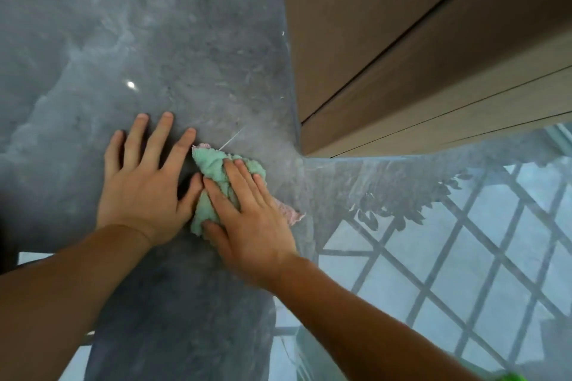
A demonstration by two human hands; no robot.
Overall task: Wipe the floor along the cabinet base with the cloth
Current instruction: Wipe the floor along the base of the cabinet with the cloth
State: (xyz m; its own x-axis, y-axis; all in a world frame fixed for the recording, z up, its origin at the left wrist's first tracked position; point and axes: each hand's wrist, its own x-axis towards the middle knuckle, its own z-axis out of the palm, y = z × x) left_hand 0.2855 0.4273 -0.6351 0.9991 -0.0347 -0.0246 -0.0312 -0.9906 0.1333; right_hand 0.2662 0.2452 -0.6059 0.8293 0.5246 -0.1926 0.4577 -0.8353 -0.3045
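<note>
Cloth: green, bunched, centre frame on grey floor, near cabinet base corner. Right hand: fingers flat, pressing it. Left hand: fingers spread on floor, just beside.

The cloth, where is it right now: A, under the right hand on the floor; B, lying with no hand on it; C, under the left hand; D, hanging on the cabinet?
A: the right hand presses the cloth onto the floor, while the left hand lies flat on bare floor beside it.
</note>
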